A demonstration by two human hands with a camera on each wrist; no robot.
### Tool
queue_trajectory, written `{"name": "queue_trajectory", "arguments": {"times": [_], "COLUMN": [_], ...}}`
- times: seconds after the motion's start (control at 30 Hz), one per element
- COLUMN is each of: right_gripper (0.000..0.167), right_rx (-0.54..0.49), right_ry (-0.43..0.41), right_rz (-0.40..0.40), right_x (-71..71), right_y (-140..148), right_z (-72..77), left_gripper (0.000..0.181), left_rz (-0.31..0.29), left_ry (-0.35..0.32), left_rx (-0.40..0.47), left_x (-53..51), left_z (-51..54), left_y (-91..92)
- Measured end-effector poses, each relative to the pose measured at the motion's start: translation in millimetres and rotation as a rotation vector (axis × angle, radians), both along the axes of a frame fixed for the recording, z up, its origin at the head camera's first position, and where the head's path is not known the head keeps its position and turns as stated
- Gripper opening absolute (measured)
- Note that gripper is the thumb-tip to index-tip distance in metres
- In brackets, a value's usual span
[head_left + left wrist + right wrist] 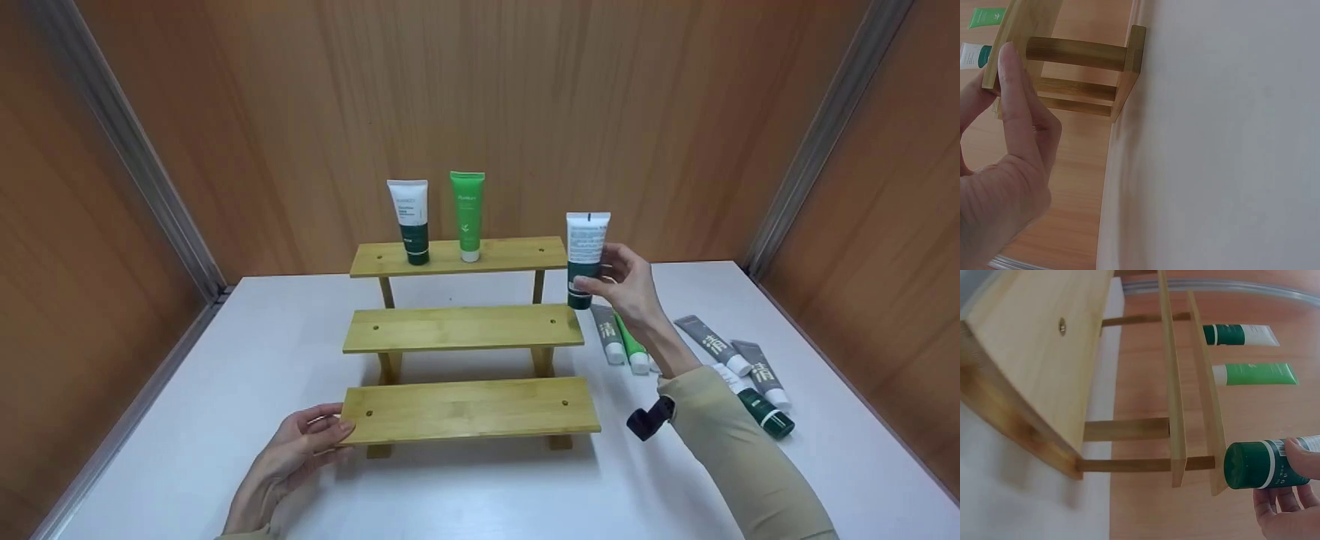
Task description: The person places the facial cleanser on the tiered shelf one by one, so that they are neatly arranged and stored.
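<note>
Rack (463, 328), three-tiered: left hand (300, 444) pinches bottom tier (472, 410) at left end | right hand (631, 291) grips white-and-green tube (586, 244) upright, beside rack's top tier (517, 255) at right | risk: bumping that edge could topple bright-green tube (468, 210) standing there

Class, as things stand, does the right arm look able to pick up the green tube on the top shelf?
Probably not yet: the right grip holds a white-and-green tube, which would likely need setting down first. Otherwise the way looks free, with no other tube standing between grip and green tube.
</note>
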State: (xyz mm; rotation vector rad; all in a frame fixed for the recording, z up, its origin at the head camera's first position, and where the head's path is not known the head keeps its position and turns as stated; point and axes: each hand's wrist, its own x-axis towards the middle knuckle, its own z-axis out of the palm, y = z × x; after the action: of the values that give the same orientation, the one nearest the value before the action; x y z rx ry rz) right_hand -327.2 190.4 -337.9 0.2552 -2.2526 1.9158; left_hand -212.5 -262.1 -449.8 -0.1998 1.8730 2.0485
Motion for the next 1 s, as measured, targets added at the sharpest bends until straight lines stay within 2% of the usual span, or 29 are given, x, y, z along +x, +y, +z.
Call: {"name": "queue_trajectory", "arguments": {"times": [0.33, 0.73, 1.0], "right_gripper": [0.059, 0.057, 0.056], "right_rx": [0.003, -0.065, -0.079], "right_ry": [0.045, 0.040, 0.094], "right_rz": [-0.001, 0.014, 0.016], "right_x": [-14.3, -37.5, -53.2], "right_y": [-21.1, -43.1, -55.8], "right_z": [10.0, 17.0, 18.8], "left_gripper": [0.066, 0.068, 0.070], "left_rz": [-0.007, -0.001, 0.008], "left_ry": [0.000, 0.005, -0.015], "left_rx": [0.021, 0.011, 0.003], "left_x": [0.4, 2.0, 0.9], "left_z": [1.1, 0.7, 0.7], "left_y": [-0.3, 0.6, 0.7]}}
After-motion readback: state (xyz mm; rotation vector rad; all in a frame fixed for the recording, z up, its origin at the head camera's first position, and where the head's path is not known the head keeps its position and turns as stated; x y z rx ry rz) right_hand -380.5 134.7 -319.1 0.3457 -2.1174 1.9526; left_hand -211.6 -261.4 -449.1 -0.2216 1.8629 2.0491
